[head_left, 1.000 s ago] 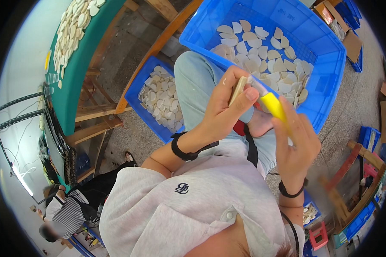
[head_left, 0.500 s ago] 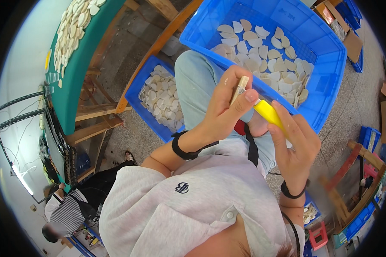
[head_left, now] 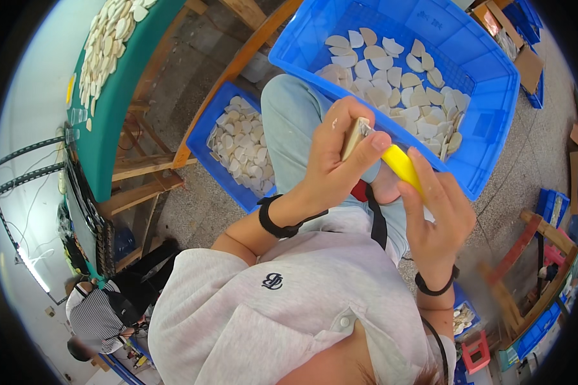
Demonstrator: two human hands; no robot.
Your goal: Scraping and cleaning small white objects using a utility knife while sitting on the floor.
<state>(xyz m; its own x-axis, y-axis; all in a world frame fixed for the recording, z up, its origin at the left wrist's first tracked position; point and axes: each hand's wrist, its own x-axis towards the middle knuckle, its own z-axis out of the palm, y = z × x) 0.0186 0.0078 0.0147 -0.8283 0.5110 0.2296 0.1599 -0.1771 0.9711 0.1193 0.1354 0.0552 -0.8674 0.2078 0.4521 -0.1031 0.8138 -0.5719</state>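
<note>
My left hand [head_left: 337, 160] grips a flat pale wooden piece [head_left: 352, 136], held edge-up over my lap. My right hand [head_left: 437, 215] holds a yellow-handled knife [head_left: 401, 165] whose blade tip touches the top edge of that piece by my left thumb. Both wrists wear black bands. A large blue crate [head_left: 488, 83] with several pale fan-shaped pieces [head_left: 392, 77] lies just beyond my hands.
A smaller blue bin [head_left: 205, 138] of similar pale pieces sits left of my knee. A green-topped table [head_left: 103, 128] with more pieces stands at far left, above wooden frames [head_left: 141, 192]. Another person [head_left: 103, 314] crouches at lower left. Blue crates and a red stool [head_left: 475, 356] lie at right.
The knife has shifted slightly along the edge of the wooden piece; both hands stay together in nearly the same spot.
</note>
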